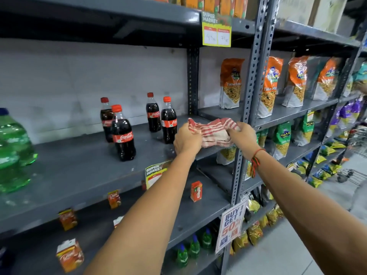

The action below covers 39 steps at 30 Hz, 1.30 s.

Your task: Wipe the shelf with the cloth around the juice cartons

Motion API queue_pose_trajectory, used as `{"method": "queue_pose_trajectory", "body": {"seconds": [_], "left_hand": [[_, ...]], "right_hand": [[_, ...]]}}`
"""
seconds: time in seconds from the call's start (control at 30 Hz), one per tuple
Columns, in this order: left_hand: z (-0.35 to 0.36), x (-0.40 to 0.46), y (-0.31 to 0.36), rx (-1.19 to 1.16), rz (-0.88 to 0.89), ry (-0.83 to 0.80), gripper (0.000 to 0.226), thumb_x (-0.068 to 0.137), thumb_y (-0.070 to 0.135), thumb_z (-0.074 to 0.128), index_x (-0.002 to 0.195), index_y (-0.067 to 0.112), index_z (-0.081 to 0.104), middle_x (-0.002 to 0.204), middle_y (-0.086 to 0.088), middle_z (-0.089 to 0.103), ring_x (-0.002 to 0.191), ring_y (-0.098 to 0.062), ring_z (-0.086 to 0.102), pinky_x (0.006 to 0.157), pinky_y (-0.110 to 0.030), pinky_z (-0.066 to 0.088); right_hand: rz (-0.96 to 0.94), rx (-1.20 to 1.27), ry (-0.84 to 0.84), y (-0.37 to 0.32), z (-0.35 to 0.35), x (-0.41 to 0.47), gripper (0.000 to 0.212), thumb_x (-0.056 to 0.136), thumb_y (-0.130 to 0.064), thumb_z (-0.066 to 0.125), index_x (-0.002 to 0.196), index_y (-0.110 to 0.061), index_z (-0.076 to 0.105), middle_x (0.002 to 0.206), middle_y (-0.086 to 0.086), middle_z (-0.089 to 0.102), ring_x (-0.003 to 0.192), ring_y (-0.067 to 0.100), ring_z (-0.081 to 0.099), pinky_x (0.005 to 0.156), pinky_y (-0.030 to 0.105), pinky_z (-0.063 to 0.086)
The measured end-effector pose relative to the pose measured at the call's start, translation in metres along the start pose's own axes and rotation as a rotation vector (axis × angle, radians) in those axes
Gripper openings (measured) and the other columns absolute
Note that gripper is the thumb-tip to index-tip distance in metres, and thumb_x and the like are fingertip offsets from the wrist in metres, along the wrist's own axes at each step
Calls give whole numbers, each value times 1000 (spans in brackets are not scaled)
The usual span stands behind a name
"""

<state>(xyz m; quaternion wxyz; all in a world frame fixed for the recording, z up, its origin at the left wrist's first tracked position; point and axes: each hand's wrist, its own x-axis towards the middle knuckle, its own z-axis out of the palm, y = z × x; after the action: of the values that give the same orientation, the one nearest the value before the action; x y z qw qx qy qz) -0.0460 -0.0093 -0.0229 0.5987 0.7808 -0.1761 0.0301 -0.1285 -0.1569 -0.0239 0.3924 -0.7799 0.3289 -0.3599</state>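
Observation:
A red-and-white striped cloth point(213, 132) lies bunched at the right end of the grey cola shelf point(75, 171). My left hand point(186, 138) grips its left side and my right hand point(243, 135) grips its right side. Small orange juice cartons stand on the shelf below point(200, 211): one point(196, 191) under my left forearm, one point(114, 199) at the shelf's back, two more point(68, 219) point(70, 255) further left, and one point(118, 221) partly hidden by my arm.
Several cola bottles point(123, 133) point(168, 120) stand left of the cloth, green bottles point(14, 151) at far left. Perforated steel uprights point(252, 96) rise right of my hands. Snack bags point(230, 84) fill the right bays. Price tags point(216, 29) point(231, 227) hang from shelf edges.

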Motion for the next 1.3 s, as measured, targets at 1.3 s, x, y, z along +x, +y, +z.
{"method": "queue_pose_trajectory", "body": {"seconds": [1.3], "left_hand": [[-528, -211, -461, 161, -598, 446, 29, 81, 24, 73, 110, 25, 70, 101, 6, 74, 86, -7, 65, 81, -32, 55]], "right_hand": [[-313, -103, -901, -33, 450, -521, 13, 98, -26, 51, 104, -15, 55, 106, 12, 70, 103, 35, 64, 78, 48, 54]]}}
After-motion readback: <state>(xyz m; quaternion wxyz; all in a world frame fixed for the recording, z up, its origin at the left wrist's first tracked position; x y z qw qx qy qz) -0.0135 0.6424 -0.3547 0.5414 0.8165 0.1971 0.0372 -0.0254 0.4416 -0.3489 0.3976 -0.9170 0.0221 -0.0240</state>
